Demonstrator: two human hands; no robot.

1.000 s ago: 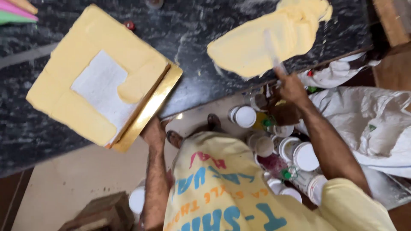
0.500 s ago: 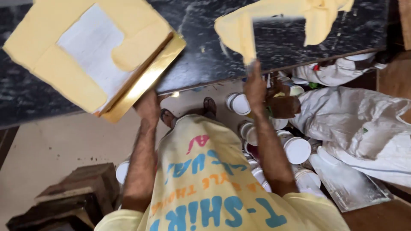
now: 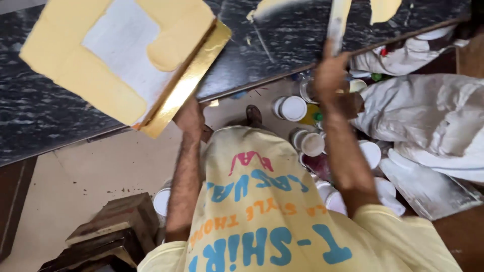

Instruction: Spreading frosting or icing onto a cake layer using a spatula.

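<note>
My left hand (image 3: 190, 117) grips the lower edge of a flat board (image 3: 75, 75) with a gold rim. The board is smeared with pale yellow paste around a bare white patch, and it is held tilted in front of a black marble surface (image 3: 262, 55). My right hand (image 3: 330, 75) is shut on a flat scraper blade (image 3: 337, 20) that points up against the marble. Yellow paste patches (image 3: 385, 9) sit on the marble beside the blade at the top edge. My yellow printed shirt fills the bottom of the view.
Several round tubs with white lids (image 3: 293, 108) stand on the beige floor below my right arm. White cloth and sacks (image 3: 428, 116) are heaped at the right. Dark wooden blocks (image 3: 116, 226) lie at the lower left. A sandalled foot (image 3: 253, 115) shows near the marble's base.
The board now sits higher and larger in view. The big yellow paste patch has slid mostly out past the top edge. My right hand with the scraper has shifted left along the marble.
</note>
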